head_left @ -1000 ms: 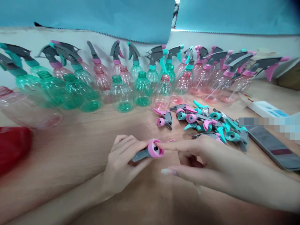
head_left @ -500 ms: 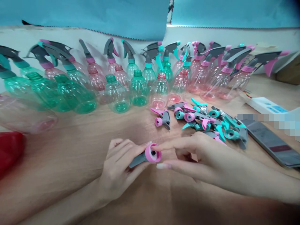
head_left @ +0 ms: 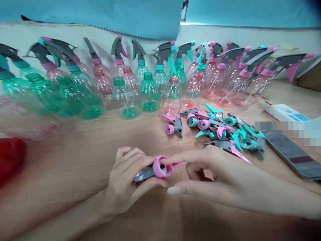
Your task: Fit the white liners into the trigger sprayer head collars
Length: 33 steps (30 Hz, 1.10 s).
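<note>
My left hand (head_left: pixel 131 180) is closed around a grey and pink trigger spray head (head_left: pixel 160 167), its pink collar facing me with a dark hole inside. My right hand (head_left: pixel 208 170) reaches in from the right, its index fingertip at the inside of that collar. The right thumb stays apart from the collar, and its other fingers are curled. Beyond the hands, a loose spray head (head_left: pixel 175 126) with a pink collar lies on the table, beside a pile of pink, teal and grey spray heads (head_left: pixel 220 125).
Open-necked bottles, among them a green bottle (head_left: pixel 149 93) and a pink bottle (head_left: pixel 171 97), stand in front of a row of bottles with spray heads fitted. A phone (head_left: pixel 292 150) and a white box (head_left: pixel 286 112) lie at right. Something red (head_left: pixel 11 159) sits at far left.
The spray head has turned slightly in my left hand, so its pink trigger now shows right of the collar. My left thumb has come into view below the collar. The right index finger stays at the collar.
</note>
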Motion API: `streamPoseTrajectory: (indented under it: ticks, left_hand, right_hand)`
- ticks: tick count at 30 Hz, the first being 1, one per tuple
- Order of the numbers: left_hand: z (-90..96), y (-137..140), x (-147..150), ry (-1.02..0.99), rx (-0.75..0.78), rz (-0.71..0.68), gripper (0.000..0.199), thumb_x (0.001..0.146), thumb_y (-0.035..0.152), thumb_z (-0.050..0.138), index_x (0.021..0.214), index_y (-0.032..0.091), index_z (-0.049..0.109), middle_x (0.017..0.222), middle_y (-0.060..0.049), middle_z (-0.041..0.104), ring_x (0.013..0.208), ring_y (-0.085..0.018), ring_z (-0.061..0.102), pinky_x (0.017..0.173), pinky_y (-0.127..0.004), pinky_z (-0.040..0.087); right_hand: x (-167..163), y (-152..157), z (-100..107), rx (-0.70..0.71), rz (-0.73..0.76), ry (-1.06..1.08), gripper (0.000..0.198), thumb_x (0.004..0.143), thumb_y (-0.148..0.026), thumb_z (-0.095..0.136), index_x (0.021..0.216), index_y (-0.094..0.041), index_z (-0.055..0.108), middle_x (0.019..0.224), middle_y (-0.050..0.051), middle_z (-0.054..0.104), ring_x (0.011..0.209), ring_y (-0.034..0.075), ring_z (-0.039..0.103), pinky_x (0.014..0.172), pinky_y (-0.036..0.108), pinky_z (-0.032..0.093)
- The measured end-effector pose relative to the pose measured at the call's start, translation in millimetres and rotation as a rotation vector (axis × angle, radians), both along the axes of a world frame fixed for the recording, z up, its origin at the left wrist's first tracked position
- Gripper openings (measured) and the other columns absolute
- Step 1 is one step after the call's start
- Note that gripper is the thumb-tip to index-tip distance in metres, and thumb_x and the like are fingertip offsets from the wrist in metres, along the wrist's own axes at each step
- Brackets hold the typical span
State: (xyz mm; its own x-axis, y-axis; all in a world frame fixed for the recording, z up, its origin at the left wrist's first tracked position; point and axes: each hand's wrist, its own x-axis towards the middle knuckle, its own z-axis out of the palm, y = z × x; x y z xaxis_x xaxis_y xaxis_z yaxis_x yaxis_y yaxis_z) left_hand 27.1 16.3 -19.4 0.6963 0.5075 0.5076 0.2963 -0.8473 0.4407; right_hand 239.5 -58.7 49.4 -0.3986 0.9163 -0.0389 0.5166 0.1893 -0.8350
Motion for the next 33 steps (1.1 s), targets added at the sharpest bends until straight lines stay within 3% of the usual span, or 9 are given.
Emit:
streamPoseTrajectory:
  ticks: [10,13,17,27,33]
  left_hand:
    - [-0.8,1.1,-0.7,-0.01,0.014,-0.038,0.026,0.09,0.045,0.054,0.108,0.027,0.055,0.078,0.002,0.066,0.069,-0.017,0.058,0.071,-0.035,0.035]
    - [-0.1,0.5,0.7,-0.003,0.002,-0.066,0.025,0.09,0.043,0.055,0.107,0.026,0.054,0.079,0.002,0.065,0.07,-0.017,0.057,0.072,-0.034,0.034]
    - [0.9,0.0,3.0,-0.014,-0.029,-0.073,0.026,0.088,0.044,0.057,0.106,0.026,0.054,0.078,0.002,0.065,0.07,-0.017,0.057,0.073,-0.034,0.034]
    - [-1.9,1.2,6.9,-0.093,-0.018,-0.065,0.028,0.088,0.046,0.055,0.102,0.022,0.057,0.075,0.002,0.064,0.067,-0.015,0.056,0.073,-0.033,0.034]
    - [-0.2,1.5,8.6,-0.103,-0.007,-0.087,0.025,0.091,0.04,0.053,0.098,0.017,0.058,0.079,-0.001,0.065,0.072,-0.015,0.056,0.075,-0.033,0.035]
  right_hand:
    - [-1.5,1.3,-5.6,0.016,0.015,-0.011,0.015,0.092,-0.033,0.053,0.103,-0.025,0.061,0.08,-0.007,0.065,0.057,0.006,0.051,0.05,0.018,0.037]
    - [-2.4,-0.1,-3.2,0.052,-0.026,-0.089,0.015,0.089,-0.034,0.058,0.096,-0.022,0.062,0.071,-0.006,0.06,0.052,0.006,0.048,0.055,0.021,0.039]
    - [-3.7,-1.3,-4.3,0.051,-0.065,-0.167,0.02,0.083,-0.037,0.063,0.084,-0.018,0.057,0.068,-0.004,0.053,0.051,0.007,0.045,0.046,0.021,0.034]
    - [-11.3,-4.7,-14.4,-0.075,-0.113,-0.055,0.021,0.084,-0.032,0.062,0.082,-0.02,0.045,0.067,-0.007,0.047,0.054,0.007,0.042,0.045,0.02,0.034]
    - [-17.5,-3.7,-28.8,-0.141,-0.155,0.203,0.02,0.086,-0.029,0.059,0.096,-0.021,0.043,0.072,-0.007,0.045,0.06,0.008,0.046,0.055,0.021,0.04]
